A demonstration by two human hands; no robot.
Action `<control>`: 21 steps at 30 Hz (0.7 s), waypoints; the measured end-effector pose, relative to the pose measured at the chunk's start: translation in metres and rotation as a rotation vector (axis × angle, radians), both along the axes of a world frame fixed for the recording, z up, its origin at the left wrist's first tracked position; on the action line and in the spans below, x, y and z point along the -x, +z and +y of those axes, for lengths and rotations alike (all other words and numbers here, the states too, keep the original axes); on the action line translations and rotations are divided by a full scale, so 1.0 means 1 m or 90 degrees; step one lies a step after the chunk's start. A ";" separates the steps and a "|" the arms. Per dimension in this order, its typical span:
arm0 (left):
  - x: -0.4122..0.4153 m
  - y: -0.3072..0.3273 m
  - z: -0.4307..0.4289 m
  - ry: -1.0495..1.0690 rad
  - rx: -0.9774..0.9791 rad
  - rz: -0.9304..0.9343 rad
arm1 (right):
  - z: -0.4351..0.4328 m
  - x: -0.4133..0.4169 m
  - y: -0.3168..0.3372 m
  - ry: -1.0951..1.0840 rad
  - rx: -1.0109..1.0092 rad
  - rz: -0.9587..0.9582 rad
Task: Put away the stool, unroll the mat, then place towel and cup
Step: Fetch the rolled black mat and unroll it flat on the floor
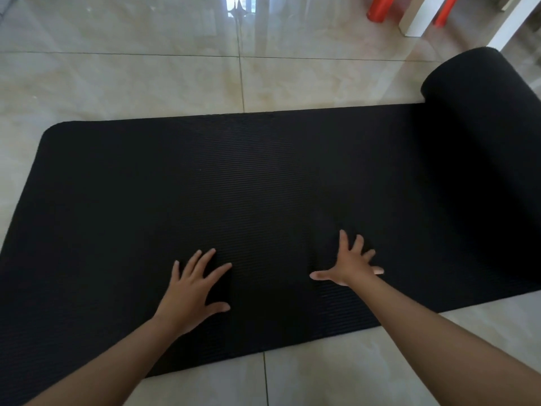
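Observation:
A black ribbed mat (234, 177) lies spread across the tiled floor, its rounded end at the left. Its right end is still a thick roll (483, 92) near the right edge of the view. My left hand (193, 288) rests flat on the mat's near part with its fingers spread. My right hand (351, 265) also presses flat on the mat, fingers wide apart, a little to the right. Neither hand holds anything. No stool, towel or cup can be identified in view.
Glossy beige floor tiles (146, 77) surround the mat. White furniture legs (421, 16) stand at the top right, with red legs (380, 8) behind them, close to the rolled end.

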State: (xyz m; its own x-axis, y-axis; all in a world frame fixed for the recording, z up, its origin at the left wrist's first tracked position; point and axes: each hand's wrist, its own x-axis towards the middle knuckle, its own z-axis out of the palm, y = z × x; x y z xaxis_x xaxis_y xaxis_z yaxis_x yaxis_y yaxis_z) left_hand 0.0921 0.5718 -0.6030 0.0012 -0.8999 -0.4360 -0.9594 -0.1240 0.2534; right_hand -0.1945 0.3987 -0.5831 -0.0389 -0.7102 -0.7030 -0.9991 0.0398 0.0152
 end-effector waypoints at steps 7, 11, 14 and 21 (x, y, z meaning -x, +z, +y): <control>-0.042 0.002 0.001 0.146 0.100 -0.008 | -0.007 -0.034 0.005 0.183 0.022 -0.119; -0.059 0.001 0.004 0.212 0.124 -0.008 | -0.002 -0.062 0.012 0.241 0.038 -0.164; -0.079 0.003 0.015 0.281 0.133 -0.023 | 0.009 -0.095 0.021 0.270 0.123 -0.260; -0.140 0.006 0.053 0.500 0.118 -0.073 | 0.046 -0.198 0.043 0.444 0.021 -0.312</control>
State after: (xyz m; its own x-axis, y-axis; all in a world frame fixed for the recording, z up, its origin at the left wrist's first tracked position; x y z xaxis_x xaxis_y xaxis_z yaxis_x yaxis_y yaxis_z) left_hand 0.2326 0.6251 -0.5970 0.6972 -0.6760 -0.2386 -0.6318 -0.7367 0.2409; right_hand 0.0036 0.4447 -0.5398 0.7183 -0.4793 -0.5043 -0.6885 -0.5939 -0.4162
